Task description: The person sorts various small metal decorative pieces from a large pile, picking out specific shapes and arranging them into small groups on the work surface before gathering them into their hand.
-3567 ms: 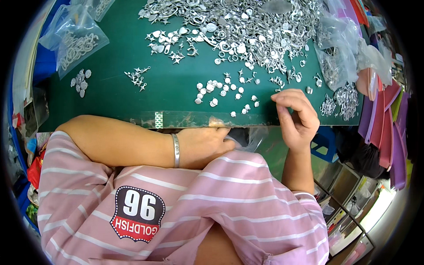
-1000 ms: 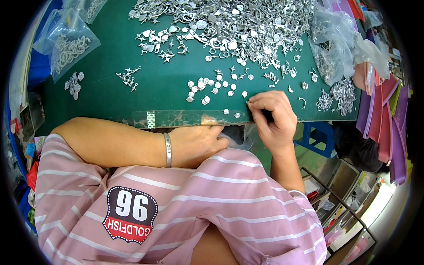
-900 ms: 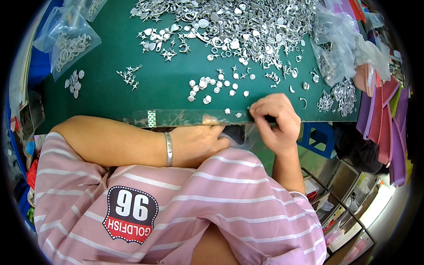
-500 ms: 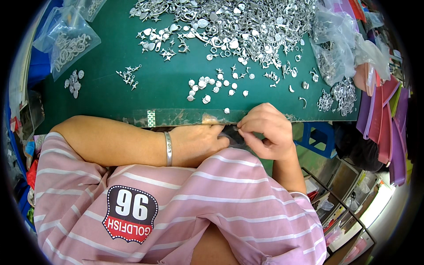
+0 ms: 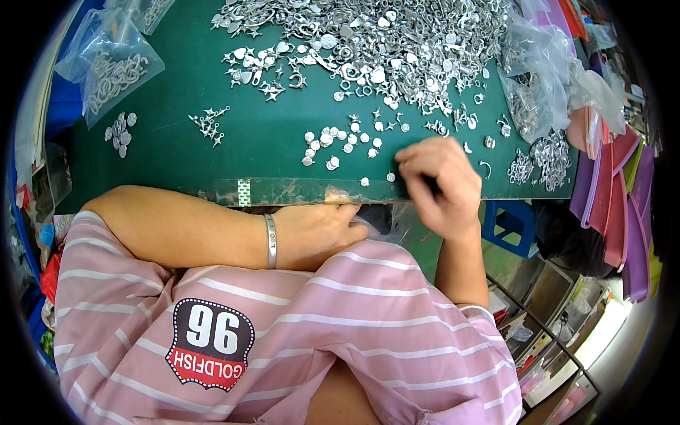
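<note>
At the table's near edge, my left hand (image 5: 319, 228) is closed on a clear plastic bag (image 5: 386, 219) that shows only in part below the edge. My right hand (image 5: 445, 188) is above the table's near edge, fingers curled and thumb and index tips close together. What they hold, if anything, is hidden. Just left of its fingertips lies a small round silver charm (image 5: 391, 177). Another round charm (image 5: 364, 182) lies farther left, near the edge. Beyond these is a loose group of round charms (image 5: 329, 136), several with small rings.
A large heap of mixed silver charms (image 5: 397, 49) covers the far table. Star charms (image 5: 210, 126) and flat round discs (image 5: 121, 133) form small piles at left. Bags of rings (image 5: 113, 74) and hardware (image 5: 531, 85) stand at the sides. A blue stool (image 5: 511, 225) is below right.
My right hand has moved up from beside the bag to over the table. A round charm from the loose group now lies nearer the edge. My left hand stays in place.
</note>
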`<action>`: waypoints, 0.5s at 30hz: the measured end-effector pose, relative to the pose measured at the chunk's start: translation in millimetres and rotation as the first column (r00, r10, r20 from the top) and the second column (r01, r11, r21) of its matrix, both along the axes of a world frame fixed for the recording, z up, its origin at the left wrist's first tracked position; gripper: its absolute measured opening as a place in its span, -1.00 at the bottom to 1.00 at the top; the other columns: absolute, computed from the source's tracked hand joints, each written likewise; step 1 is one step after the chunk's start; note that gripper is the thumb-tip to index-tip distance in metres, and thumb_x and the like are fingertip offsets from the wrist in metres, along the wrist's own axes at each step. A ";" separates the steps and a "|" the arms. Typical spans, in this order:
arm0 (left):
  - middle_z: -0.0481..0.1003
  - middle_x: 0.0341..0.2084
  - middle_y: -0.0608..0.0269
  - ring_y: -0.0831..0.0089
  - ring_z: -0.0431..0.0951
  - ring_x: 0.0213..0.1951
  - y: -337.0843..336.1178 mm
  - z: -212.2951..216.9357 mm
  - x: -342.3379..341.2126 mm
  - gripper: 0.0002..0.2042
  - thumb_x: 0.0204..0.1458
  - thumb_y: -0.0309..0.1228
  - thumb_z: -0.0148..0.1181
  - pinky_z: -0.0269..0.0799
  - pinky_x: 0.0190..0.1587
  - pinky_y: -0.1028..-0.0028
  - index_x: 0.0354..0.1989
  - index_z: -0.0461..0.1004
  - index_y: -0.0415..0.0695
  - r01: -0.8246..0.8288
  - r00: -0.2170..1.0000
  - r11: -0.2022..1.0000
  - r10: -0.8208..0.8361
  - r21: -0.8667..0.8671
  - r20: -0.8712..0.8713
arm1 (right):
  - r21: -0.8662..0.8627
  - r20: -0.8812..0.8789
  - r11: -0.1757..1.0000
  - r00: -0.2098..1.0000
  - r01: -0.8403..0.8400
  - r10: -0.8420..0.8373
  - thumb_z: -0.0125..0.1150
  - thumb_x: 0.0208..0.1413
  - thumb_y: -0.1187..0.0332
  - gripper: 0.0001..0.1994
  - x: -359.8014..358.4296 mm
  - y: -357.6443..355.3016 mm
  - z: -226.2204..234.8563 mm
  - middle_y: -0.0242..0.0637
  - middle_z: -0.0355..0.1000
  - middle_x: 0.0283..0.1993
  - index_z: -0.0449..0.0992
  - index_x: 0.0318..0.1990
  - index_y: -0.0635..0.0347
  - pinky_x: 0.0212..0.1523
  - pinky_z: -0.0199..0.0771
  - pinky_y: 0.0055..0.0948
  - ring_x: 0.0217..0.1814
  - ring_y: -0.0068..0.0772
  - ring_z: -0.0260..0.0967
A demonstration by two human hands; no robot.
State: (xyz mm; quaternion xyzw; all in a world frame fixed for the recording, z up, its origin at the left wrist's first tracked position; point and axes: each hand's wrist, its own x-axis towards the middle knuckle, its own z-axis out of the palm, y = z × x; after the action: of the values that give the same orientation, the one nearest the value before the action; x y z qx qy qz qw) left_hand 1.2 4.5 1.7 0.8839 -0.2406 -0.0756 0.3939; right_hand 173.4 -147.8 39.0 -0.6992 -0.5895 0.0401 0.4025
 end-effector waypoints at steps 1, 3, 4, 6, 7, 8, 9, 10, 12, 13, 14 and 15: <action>0.42 -0.32 -0.14 0.04 0.57 -0.26 -0.5 -0.5 -0.1 -0.77 -0.01 -0.34 0.10 0.52 -0.22 0.27 -0.23 0.42 -0.21 -0.015 1.000 1.000 0.015 -0.015 0.020 | 0.041 0.059 0.995 0.994 0.094 -0.096 0.26 -0.23 0.72 -0.78 1.3 4.7 -3.0 -0.22 0.52 -0.33 0.48 -0.40 0.24 -0.23 0.43 -0.33 -0.31 -0.21 0.46; 0.42 -0.33 -0.13 0.04 0.57 -0.27 -1.3 -2.3 -0.4 -0.77 -0.01 -0.34 0.10 0.52 -0.23 0.28 -0.21 0.43 -0.20 -0.046 0.997 0.998 0.048 -0.045 0.059 | 0.073 0.167 0.970 0.956 0.231 -0.240 0.27 -0.25 0.71 -0.77 3.4 15.1 -6.9 -0.25 0.53 -0.32 0.48 -0.39 0.21 -0.24 0.42 -0.35 -0.30 -0.22 0.45; 0.42 -0.33 -0.12 0.04 0.57 -0.27 -1.4 -2.7 -0.5 -0.76 0.00 -0.34 0.09 0.52 -0.23 0.28 -0.20 0.43 -0.20 -0.035 0.999 0.998 0.037 -0.052 0.034 | 0.065 0.165 0.974 0.960 0.218 -0.226 0.27 -0.25 0.70 -0.76 4.9 15.7 -8.0 -0.27 0.52 -0.33 0.48 -0.39 0.20 -0.25 0.41 -0.35 -0.30 -0.22 0.45; 0.42 -0.33 -0.12 0.04 0.57 -0.28 -1.0 -2.0 -0.2 -0.75 0.00 -0.34 0.09 0.52 -0.24 0.29 -0.18 0.43 -0.20 -0.019 1.000 0.998 0.017 -0.064 -0.020 | 0.051 0.157 0.981 0.969 0.188 -0.193 0.28 -0.26 0.70 -0.76 8.1 14.8 -11.2 -0.30 0.52 -0.33 0.48 -0.38 0.19 -0.26 0.39 -0.36 -0.29 -0.23 0.44; 0.38 -0.23 -0.18 0.01 0.54 -0.21 0.0 -0.8 0.9 -0.71 -0.03 -0.33 0.12 0.51 -0.19 0.27 -0.15 0.42 -0.20 0.021 0.994 0.998 -0.026 -0.052 -0.106 | 0.034 0.148 0.989 0.978 0.144 -0.147 0.28 -0.26 0.69 -0.76 9.8 13.8 -10.4 -0.30 0.52 -0.34 0.48 -0.40 0.19 -0.26 0.39 -0.36 -0.30 -0.24 0.44; 0.35 -0.12 -0.23 -0.02 0.51 -0.15 1.7 1.0 2.9 -0.67 -0.07 -0.33 0.15 0.50 -0.14 0.25 -0.13 0.40 -0.20 0.061 0.979 0.997 -0.068 -0.044 -0.192 | 0.018 0.138 0.995 0.985 0.099 -0.100 0.29 -0.26 0.69 -0.76 11.5 11.7 -8.0 -0.31 0.51 -0.35 0.48 -0.41 0.18 -0.26 0.38 -0.36 -0.32 -0.24 0.43; 0.31 -0.02 -0.29 -0.05 0.48 -0.09 2.6 2.9 4.7 -0.63 -0.11 -0.32 0.19 0.50 -0.08 0.23 -0.10 0.39 -0.20 0.102 0.955 0.994 -0.111 -0.045 -0.275 | -0.003 0.129 0.998 0.990 0.055 -0.054 0.29 -0.27 0.69 -0.77 12.6 8.7 -4.4 -0.32 0.51 -0.36 0.48 -0.42 0.18 -0.27 0.38 -0.36 -0.33 -0.25 0.43; 0.31 -0.02 -0.29 -0.05 0.48 -0.08 3.1 4.0 5.2 -0.63 -0.11 -0.32 0.19 0.49 -0.08 0.22 -0.11 0.39 -0.20 0.106 0.952 0.994 -0.113 -0.042 -0.285 | -0.062 0.044 0.998 0.999 -0.018 0.021 0.30 -0.27 0.69 -0.78 11.5 5.5 1.9 -0.32 0.51 -0.38 0.48 -0.43 0.18 -0.28 0.40 -0.37 -0.34 -0.24 0.44; 0.30 -0.01 -0.30 -0.05 0.47 -0.06 3.2 5.1 5.7 -0.63 -0.11 -0.32 0.19 0.48 -0.06 0.22 -0.12 0.39 -0.20 0.116 0.945 0.993 -0.122 -0.037 -0.302 | -0.062 -0.127 0.996 0.990 -0.065 0.057 0.30 -0.28 0.69 -0.78 6.3 0.7 5.8 -0.32 0.51 -0.39 0.49 -0.43 0.19 -0.29 0.41 -0.37 -0.34 -0.23 0.45; 0.34 -0.12 -0.23 -0.01 0.50 -0.14 1.9 1.2 3.9 -0.67 -0.07 -0.32 0.15 0.49 -0.13 0.25 -0.14 0.40 -0.20 0.068 0.980 0.997 -0.074 -0.039 -0.182 | -0.059 -0.210 0.994 0.975 -0.086 0.072 0.30 -0.28 0.69 -0.78 5.3 -0.5 7.1 -0.31 0.51 -0.40 0.50 -0.43 0.20 -0.30 0.42 -0.38 -0.34 -0.22 0.46; 0.38 -0.23 -0.17 0.02 0.53 -0.23 -0.2 -5.8 0.6 -0.71 -0.04 -0.33 0.12 0.50 -0.20 0.27 -0.16 0.41 -0.21 0.021 0.998 0.999 -0.023 -0.046 -0.060 | -0.022 -0.162 0.998 0.985 -0.061 0.056 0.25 -0.24 0.74 -0.79 3.7 5.2 6.9 -0.24 0.51 -0.41 0.49 -0.41 0.28 -0.26 0.43 -0.41 -0.32 -0.23 0.46; 0.42 -0.34 -0.10 0.06 0.56 -0.31 -0.8 -7.0 0.1 -0.75 0.00 -0.34 0.09 0.51 -0.26 0.30 -0.18 0.41 -0.21 -0.024 0.997 0.998 0.027 -0.057 0.065 | -0.003 -0.101 0.998 0.993 -0.057 0.056 0.26 -0.25 0.73 -0.78 2.5 11.9 3.5 -0.25 0.51 -0.38 0.50 -0.40 0.27 -0.27 0.43 -0.40 -0.31 -0.22 0.46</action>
State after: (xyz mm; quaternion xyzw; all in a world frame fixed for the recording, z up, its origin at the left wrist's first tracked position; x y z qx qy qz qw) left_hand 1.3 3.7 -5.3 0.8776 -0.2442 -0.0345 0.4112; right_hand 175.9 -135.8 42.5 -0.6805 -0.5879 0.0887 0.4284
